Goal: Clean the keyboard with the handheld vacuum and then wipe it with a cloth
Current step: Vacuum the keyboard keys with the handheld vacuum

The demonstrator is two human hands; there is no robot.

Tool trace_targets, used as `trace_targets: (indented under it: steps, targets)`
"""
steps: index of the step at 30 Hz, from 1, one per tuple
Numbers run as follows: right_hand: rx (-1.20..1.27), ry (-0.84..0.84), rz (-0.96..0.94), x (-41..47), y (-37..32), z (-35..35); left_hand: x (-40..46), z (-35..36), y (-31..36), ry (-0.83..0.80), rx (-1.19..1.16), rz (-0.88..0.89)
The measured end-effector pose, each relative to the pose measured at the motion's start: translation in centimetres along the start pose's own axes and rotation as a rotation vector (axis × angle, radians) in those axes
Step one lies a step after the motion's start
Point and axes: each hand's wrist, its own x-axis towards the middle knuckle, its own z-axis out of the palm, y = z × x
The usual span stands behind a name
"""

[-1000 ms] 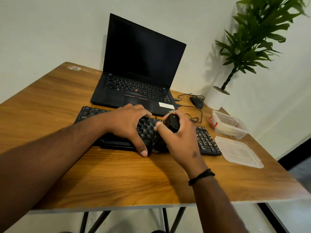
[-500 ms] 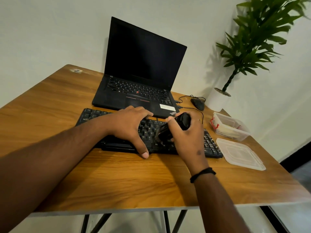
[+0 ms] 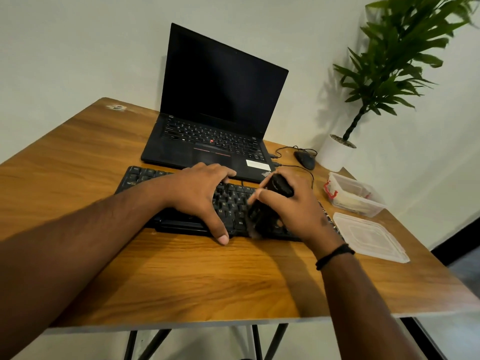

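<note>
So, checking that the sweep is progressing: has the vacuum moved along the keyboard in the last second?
Yes. The handheld vacuum has shifted slightly right along the keyboard, away from the left hand.

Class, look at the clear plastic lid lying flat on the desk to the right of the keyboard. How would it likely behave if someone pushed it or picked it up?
The lid looks thin and see-through, so it is probably light and would slide easily on the smooth wooden desk. Being a thin flat sheet with a shallow rim, it may flex somewhat when lifted by one corner. It lies flat, so it is unlikely to roll or tip.
</note>
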Motion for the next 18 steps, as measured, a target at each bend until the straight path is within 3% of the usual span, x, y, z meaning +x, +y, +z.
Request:
trace_targets:
  steps: [1,5,9,12,15,16,18]
  targets:
    - [0.013,-0.036,-0.007,0.1,-0.2,-0.1,0.0,0.0,0.0,-0.001,0.0,-0.001]
    - [-0.209,0.123,-0.065,0.4,-0.2,0.4,0.0,-0.1,0.0,-0.007,-0.005,-0.008]
    - [-0.234,-0.149,-0.075,0.6,-0.9,-1.2,0.0,0.0,-0.1,-0.007,-0.01,-0.009]
    - [-0.376,-0.098,-0.119,0.9,-0.8,-2.0,0.0,-0.1,-0.2,-0.007,-0.017,-0.011]
    - [-0.306,-0.287,-0.017,1.0,-0.5,-3.0,-0.2,-0.1,-0.1,-0.004,-0.011,-0.008]
    - [-0.269,-0.302,-0.007,0.9,-0.5,-3.2,-0.2,0.0,0.0,-0.001,-0.014,-0.008]
    - [-0.274,-0.177,-0.04,0.9,-0.3,-3.2,-0.2,-0.1,0.0,-0.001,-0.021,-0.013]
